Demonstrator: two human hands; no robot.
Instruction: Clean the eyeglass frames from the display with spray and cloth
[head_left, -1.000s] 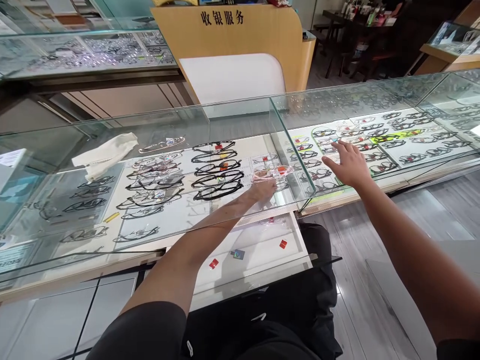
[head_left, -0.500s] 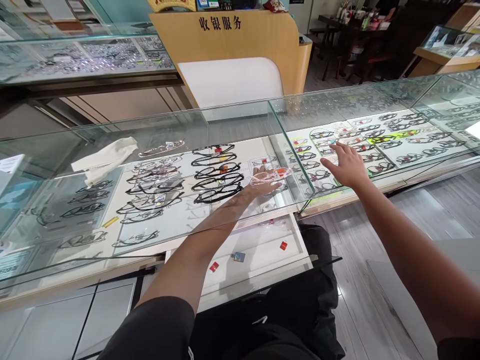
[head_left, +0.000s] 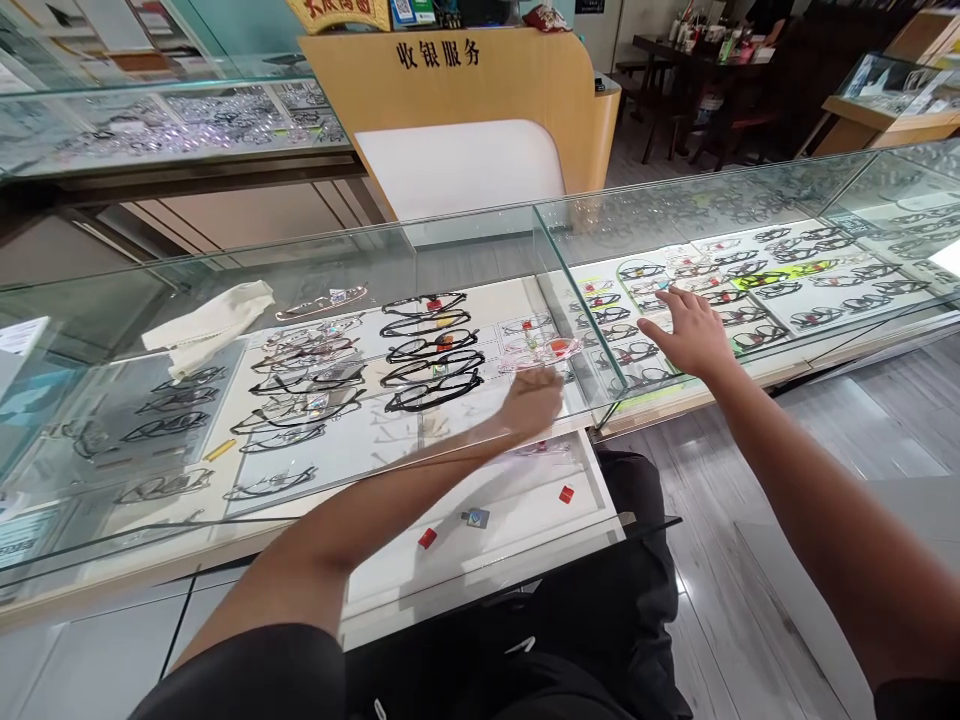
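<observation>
Inside the glass display case, my left hand (head_left: 534, 398) is just in front of a clear pinkish pair of eyeglasses (head_left: 561, 347) with a red tag. Motion smears its fingers, which look bent; whether anything is in them I cannot make out. The eyeglasses lie on the white display board, seemingly apart from the hand. To the left lies a column of black-framed eyeglasses (head_left: 435, 390). My right hand (head_left: 691, 332) rests on the glass top (head_left: 806, 200) over the right section, fingers spread, holding nothing.
A pulled-out white drawer (head_left: 480, 570) in front of me holds red tags (head_left: 566, 494) and a small grey tag (head_left: 476, 518). A glass divider (head_left: 577, 295) splits the case. More eyeglasses (head_left: 300, 380), a white cloth (head_left: 214, 320) and a yellow strip (head_left: 220, 450) lie leftward.
My left hand has drawn back toward me from the clear eyeglasses, and its outstretched fingers have bent. The eyeglasses stay behind on the board. My right hand has hardly moved.
</observation>
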